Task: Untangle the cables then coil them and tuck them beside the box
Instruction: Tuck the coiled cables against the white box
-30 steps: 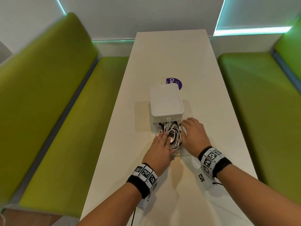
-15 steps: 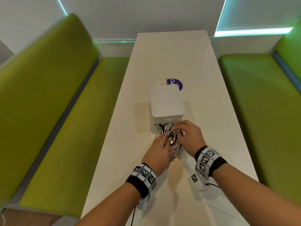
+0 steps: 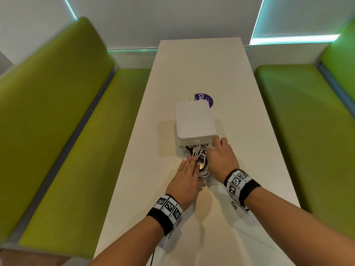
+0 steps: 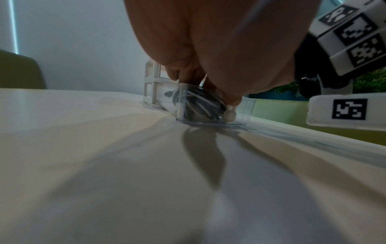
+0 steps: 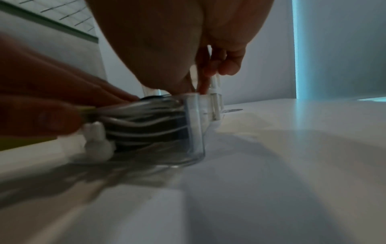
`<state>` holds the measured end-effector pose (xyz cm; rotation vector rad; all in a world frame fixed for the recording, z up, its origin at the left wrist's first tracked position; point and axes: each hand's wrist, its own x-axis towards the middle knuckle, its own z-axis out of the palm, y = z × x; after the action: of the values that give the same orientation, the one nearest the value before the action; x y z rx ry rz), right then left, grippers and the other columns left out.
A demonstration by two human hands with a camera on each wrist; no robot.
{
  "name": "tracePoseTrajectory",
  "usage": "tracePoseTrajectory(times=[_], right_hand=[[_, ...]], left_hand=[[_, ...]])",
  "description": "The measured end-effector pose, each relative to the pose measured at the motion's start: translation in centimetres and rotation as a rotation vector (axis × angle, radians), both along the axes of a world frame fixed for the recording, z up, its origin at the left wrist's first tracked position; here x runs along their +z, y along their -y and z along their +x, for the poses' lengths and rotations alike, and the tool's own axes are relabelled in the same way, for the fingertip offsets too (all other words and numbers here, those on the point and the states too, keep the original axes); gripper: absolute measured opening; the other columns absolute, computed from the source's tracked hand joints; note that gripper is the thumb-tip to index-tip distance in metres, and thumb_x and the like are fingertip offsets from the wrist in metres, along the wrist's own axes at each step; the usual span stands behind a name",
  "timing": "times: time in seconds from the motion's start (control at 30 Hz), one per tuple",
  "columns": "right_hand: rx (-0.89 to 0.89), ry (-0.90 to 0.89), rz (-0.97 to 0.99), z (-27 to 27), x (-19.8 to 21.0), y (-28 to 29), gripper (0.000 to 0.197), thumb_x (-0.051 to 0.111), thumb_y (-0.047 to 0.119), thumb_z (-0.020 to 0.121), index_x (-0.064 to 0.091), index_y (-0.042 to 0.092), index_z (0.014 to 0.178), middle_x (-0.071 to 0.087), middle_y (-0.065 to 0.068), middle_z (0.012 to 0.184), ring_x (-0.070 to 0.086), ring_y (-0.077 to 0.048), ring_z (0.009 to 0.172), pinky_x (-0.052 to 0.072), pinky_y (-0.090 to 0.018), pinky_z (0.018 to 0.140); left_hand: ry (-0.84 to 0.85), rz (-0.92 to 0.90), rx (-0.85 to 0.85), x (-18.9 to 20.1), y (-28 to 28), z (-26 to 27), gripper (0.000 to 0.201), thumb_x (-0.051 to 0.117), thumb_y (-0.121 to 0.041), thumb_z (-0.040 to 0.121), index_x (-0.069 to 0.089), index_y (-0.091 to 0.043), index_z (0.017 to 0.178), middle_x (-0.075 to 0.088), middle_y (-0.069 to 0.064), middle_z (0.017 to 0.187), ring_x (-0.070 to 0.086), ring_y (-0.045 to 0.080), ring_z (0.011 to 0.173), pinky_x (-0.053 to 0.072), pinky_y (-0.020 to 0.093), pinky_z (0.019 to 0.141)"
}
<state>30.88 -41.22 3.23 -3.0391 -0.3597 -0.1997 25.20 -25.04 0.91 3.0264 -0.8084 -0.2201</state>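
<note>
The left hand (image 3: 187, 174) lies flat with its fingers straight, fingertips (image 3: 190, 160) pressing down on the near left side of the coiled cables (image 3: 201, 164); its grip is spread, closed round nothing. The right hand (image 3: 221, 158) reaches along the right side of the coil with its fingers stretched forward, the tips at the near right corner of the white box (image 3: 194, 120); from the head view the grip looks loosely spread, and whether a finger hooks a cable there cannot be told.

The wrist views add what the head view barely shows: the cables (image 4: 198, 105) sit inside a low clear tray (image 4: 246, 113) with see-through walls, white and dark strands bundled together, and a white plug (image 4: 229, 115) rests at the tray's near wall. From the right wrist the same bundle (image 5: 146, 118) is seen pressed by the left fingers (image 5: 62, 99) coming in from the left, while the right hand's fingers (image 5: 227, 64) curl slightly near the box's white posts.

The tray touches the box's near end, in the middle of the long white table (image 3: 192, 227). A purple round sticker (image 3: 206, 98) peeks from behind the box. Green benches (image 3: 67, 121) flank the table.
</note>
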Motion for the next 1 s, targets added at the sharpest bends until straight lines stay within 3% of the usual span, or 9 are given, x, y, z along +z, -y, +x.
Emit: tracePoseTrajectory(times=[0.13, 0.23, 0.33, 0.47, 0.57, 0.63, 0.77, 0.87, 1.0], right_hand=[[-0.034, -0.162, -0.049, 0.7, 1.1, 0.2, 0.014, 0.061, 0.016, 0.090, 0.073, 0.011, 0.096, 0.049, -0.013, 0.127, 0.055, -0.032, 0.097, 0.051, -0.041, 0.076], [-0.200, -0.277, 0.211, 2.4, 2.9, 1.5, 0.020, 0.075, 0.032, 0.087, 0.071, 0.016, 0.097, 0.050, -0.005, 0.111, 0.060, -0.029, 0.092, 0.051, -0.037, 0.077], [-0.273, -0.212, 0.437, 3.9, 4.1, 2.6, 0.041, 0.088, 0.030, 0.073, 0.056, 0.019, 0.097, 0.051, -0.002, 0.105, 0.058, -0.025, 0.088, 0.045, -0.033, 0.072], [-0.025, -0.103, 0.537, 4.9, 5.4, 2.7, 0.062, 0.083, 0.011, 0.077, 0.056, 0.030, 0.129, 0.046, 0.001, 0.133, 0.054, -0.017, 0.116, 0.049, -0.033, 0.093], [0.080, -0.189, 0.514, 5.1, 5.0, 2.5, 0.046, 0.075, 0.015, 0.087, 0.067, 0.026, 0.131, 0.050, 0.003, 0.140, 0.054, -0.017, 0.122, 0.046, -0.035, 0.106], [0.079, -0.180, 0.522, 4.8, 4.7, 2.5, 0.036, 0.074, 0.021, 0.089, 0.072, 0.021, 0.125, 0.056, 0.002, 0.134, 0.058, -0.017, 0.116, 0.045, -0.026, 0.101], [0.054, -0.145, 0.507, 4.2, 4.4, 2.5, 0.027, 0.066, 0.014, 0.097, 0.074, 0.014, 0.122, 0.061, -0.003, 0.128, 0.061, -0.009, 0.103, 0.027, 0.007, 0.081], [0.067, -0.130, 0.457, 3.7, 4.4, 2.5, 0.028, 0.064, 0.016, 0.098, 0.073, 0.015, 0.124, 0.062, -0.004, 0.128, 0.063, -0.017, 0.113, 0.030, -0.006, 0.092], [0.088, -0.135, 0.425, 3.1, 4.5, 2.3, 0.028, 0.064, 0.019, 0.097, 0.073, 0.015, 0.124, 0.064, -0.007, 0.126, 0.062, -0.026, 0.117, 0.039, -0.024, 0.097]], left_hand=[[0.000, 0.029, -0.018, 0.4, -0.1, 0.4, 0.063, 0.017, -0.034, 0.105, 0.016, 0.003, 0.155, 0.006, 0.025, 0.165, 0.002, 0.036, 0.154, -0.011, 0.039, 0.118], [-0.007, 0.042, -0.024, 0.1, 0.0, 0.4, 0.073, -0.001, -0.039, 0.099, 0.016, 0.004, 0.155, 0.007, 0.026, 0.164, 0.002, 0.037, 0.154, -0.010, 0.040, 0.119], [-0.015, 0.039, -0.031, -0.1, 0.0, 0.4, 0.081, -0.008, -0.038, 0.093, 0.023, 0.005, 0.154, 0.014, 0.027, 0.163, 0.009, 0.038, 0.153, -0.003, 0.042, 0.120], [-0.027, -0.022, -0.019, 0.3, 0.1, 0.3, 0.077, 0.005, -0.036, 0.094, 0.045, 0.007, 0.144, 0.039, 0.029, 0.153, 0.034, 0.040, 0.145, 0.019, 0.047, 0.119], [-0.039, 0.014, -0.020, 0.0, 0.0, 0.5, 0.074, 0.008, -0.035, 0.095, 0.051, 0.006, 0.140, 0.045, 0.028, 0.149, 0.040, 0.040, 0.142, 0.023, 0.046, 0.117], [0.003, 0.037, -0.022, -0.2, -0.1, 0.7, 0.073, 0.010, -0.036, 0.097, 0.054, 0.005, 0.138, 0.048, 0.027, 0.147, 0.043, 0.038, 0.140, 0.026, 0.045, 0.117], [0.007, 0.011, -0.058, 0.3, -0.1, 1.5, 0.087, -0.009, -0.037, 0.087, 0.031, 0.009, 0.149, 0.023, 0.030, 0.159, 0.020, 0.041, 0.150, 0.010, 0.048, 0.123], [0.011, 0.056, -0.059, 0.6, 0.0, 2.6, 0.092, -0.015, -0.035, 0.080, 0.020, 0.008, 0.153, 0.012, 0.028, 0.163, 0.009, 0.040, 0.153, 0.000, 0.045, 0.124], [0.051, 0.052, 0.000, 0.3, -0.2, 4.1, 0.066, 0.020, -0.028, 0.096, 0.024, 0.002, 0.155, 0.020, 0.022, 0.163, 0.015, 0.036, 0.152, 0.004, 0.043, 0.125]])
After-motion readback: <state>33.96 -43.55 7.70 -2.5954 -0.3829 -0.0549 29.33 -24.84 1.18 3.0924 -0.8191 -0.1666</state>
